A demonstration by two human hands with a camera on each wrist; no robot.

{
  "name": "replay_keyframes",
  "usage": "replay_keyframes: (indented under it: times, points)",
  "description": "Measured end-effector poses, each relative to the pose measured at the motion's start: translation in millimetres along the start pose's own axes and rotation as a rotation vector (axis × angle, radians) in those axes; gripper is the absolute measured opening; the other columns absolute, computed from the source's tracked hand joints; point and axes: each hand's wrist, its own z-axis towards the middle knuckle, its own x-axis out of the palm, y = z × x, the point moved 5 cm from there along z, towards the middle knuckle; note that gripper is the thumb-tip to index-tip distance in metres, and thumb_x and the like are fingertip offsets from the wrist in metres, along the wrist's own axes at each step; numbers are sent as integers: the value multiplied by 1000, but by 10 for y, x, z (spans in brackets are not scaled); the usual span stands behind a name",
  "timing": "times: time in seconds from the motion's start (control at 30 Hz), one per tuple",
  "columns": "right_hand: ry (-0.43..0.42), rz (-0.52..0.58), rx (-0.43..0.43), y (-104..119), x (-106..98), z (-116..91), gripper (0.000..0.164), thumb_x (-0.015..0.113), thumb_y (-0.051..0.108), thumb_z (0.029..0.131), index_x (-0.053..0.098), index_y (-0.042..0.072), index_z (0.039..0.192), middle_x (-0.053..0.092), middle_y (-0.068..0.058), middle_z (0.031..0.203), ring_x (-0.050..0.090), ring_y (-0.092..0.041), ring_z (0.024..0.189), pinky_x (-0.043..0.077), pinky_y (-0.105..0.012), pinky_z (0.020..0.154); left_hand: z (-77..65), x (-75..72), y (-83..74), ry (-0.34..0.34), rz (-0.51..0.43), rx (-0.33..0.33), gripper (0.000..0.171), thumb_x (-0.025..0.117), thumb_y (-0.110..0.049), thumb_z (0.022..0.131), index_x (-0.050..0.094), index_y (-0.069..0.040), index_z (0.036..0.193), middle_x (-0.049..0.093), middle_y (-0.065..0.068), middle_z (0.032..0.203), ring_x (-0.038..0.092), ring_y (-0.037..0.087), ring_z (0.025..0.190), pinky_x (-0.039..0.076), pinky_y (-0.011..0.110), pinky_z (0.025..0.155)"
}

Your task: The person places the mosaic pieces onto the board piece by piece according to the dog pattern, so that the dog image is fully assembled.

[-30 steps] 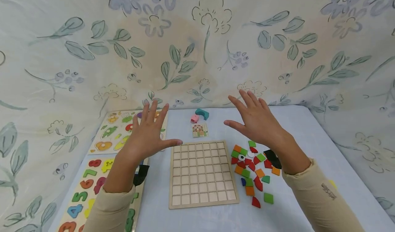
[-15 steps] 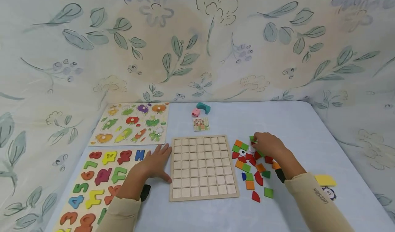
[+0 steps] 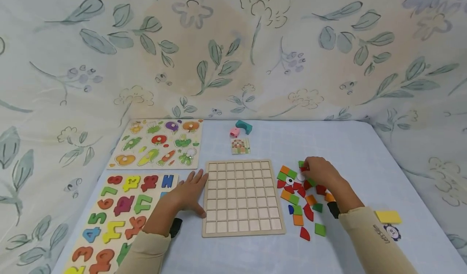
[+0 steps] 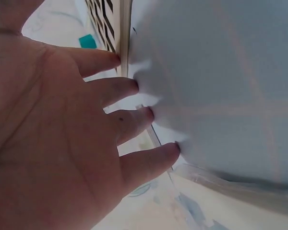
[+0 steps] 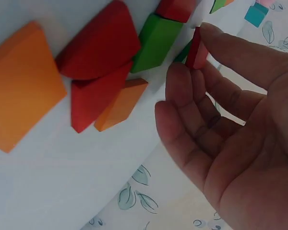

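Observation:
My left hand (image 3: 184,195) rests beside the wooden grid board (image 3: 242,203), its fingers spread and the thumb and fingertips at the board's left edge. The left wrist view shows its straight fingers (image 4: 134,120) touching the tabletop. Over the pile of small coloured pieces, right of the board, is my right hand (image 3: 322,173). It pinches a red piece (image 5: 197,50) between thumb and fingers; much of that piece is hidden. Red, green and orange pieces lie around it, among them a green square (image 3: 320,230) and a red quarter-circle (image 3: 305,234).
A number puzzle board (image 3: 120,221) lies at the left, with a vegetable puzzle board (image 3: 171,144) behind it. Beyond the grid are a picture card (image 3: 240,146), a pink pig figure (image 3: 235,132) and a teal arch-shaped block (image 3: 244,126). A yellow block (image 3: 388,217) is at the right.
Both hands, raised with fingers spread a second ago, have come down. The left moved to the grid board's left edge, and the right reached into the pieces and now pinches a red one.

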Motion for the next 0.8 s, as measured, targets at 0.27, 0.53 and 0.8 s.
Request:
replay_keyframes:
  times: [0.27, 0.53, 0.8]
  points:
    - [-125, 28, -246, 632, -184, 39, 13, 64, 12, 84, 62, 6, 96, 63, -8, 91, 56, -22, 82, 52, -37, 74, 27, -58, -47, -15, 6, -1, 117, 85, -38, 55, 15, -12, 146, 5, 9, 152, 0, 33, 139, 13, 58, 106]
    - [-31, 91, -641, 1900, 190, 318, 9, 61, 8, 86, 64, 10, 94, 64, 1, 89, 60, -14, 85, 50, -28, 74, 42, -57, -137, -12, 16, -2, 116, 85, -37, 56, 16, -11, 145, 6, 10, 152, 2, 33, 138, 17, 59, 105]
    - [7, 45, -673, 2232, 501, 508, 4, 64, 9, 84, 66, 13, 86, 63, 4, 82, 55, -10, 76, 47, -26, 71, 47, -6, -157, -9, -8, -5, 115, 85, -37, 56, 17, -12, 145, 7, 9, 152, 2, 33, 139, 17, 58, 105]
